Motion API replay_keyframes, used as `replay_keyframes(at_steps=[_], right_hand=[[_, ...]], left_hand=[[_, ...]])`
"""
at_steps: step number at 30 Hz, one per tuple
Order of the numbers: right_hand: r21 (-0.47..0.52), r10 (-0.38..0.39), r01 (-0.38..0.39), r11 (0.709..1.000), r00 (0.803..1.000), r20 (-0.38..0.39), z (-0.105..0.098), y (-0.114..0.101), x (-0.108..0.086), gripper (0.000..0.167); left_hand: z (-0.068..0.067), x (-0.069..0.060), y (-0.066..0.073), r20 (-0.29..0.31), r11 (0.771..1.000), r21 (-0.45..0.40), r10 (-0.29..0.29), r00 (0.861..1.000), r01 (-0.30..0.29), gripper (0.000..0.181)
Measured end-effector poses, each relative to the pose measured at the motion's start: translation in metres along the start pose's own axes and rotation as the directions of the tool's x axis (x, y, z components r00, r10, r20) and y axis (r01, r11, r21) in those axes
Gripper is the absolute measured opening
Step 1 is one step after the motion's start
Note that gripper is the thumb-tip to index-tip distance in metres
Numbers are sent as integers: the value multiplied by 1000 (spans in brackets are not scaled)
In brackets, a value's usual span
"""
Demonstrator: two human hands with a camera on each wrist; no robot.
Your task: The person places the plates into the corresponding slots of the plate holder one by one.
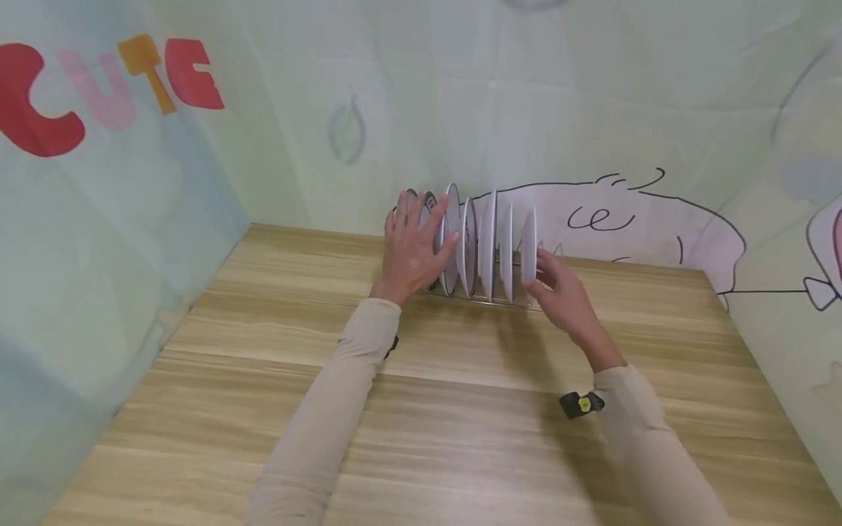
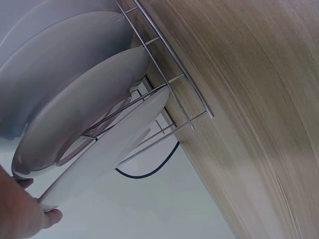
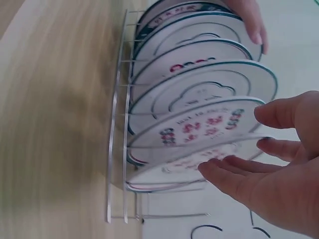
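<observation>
Several round plates stand on edge in a wire dish rack [image 1: 483, 301] at the back of the table. In the head view my left hand [image 1: 413, 252] rests on the leftmost plates [image 1: 430, 201], its fingers spread and fairly straight. From the left wrist view, fingertips [image 2: 52, 217] show beside the rim of the end plate [image 2: 114, 139]. At the rack's right end my right hand [image 1: 559, 292] holds the rim of the rightmost plate [image 1: 529, 245]. The right wrist view shows thumb and fingers [image 3: 239, 181] around that plate, beside a flower-patterned plate [image 3: 204, 127].
The wood-grain table [image 1: 447, 438] stretches out in front of the rack. A printed cloth wall [image 1: 296, 109] with cartoon drawings rises right behind it, and side walls flank the table. Small dark wrist cameras [image 1: 579, 404] sit at the sleeves.
</observation>
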State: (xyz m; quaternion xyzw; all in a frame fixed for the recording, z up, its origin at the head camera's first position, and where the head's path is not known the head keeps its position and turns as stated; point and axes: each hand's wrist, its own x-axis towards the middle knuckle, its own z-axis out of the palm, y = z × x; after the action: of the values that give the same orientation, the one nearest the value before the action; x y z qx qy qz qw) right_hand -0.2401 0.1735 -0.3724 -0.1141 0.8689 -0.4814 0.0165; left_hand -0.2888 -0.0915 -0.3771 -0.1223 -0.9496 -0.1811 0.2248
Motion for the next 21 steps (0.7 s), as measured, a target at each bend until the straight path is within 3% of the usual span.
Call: replay_keyframes(at_steps=[6,11,16,21], right_hand=[[-96,-59,48,994,991,-121,-16,-1,-1,39],[-200,-82,40,979,975,-207,-24,8,17,41],[-309,-10,-52,950,980,-197,-23,29,39,48],[-288,52,-92,953,988,-144,-14,45,53,51]], left_hand=[[-1,0,-2,1,1000,-3,-6,1000,6,64],[-2,-1,-8,-8,1000,1,-13,1000,13,64],[-4,-4,-12,-13,1000,-2,-14,1000,14,64],[-4,-5,-13,-18,1000,-5,-8,1000,7,64]])
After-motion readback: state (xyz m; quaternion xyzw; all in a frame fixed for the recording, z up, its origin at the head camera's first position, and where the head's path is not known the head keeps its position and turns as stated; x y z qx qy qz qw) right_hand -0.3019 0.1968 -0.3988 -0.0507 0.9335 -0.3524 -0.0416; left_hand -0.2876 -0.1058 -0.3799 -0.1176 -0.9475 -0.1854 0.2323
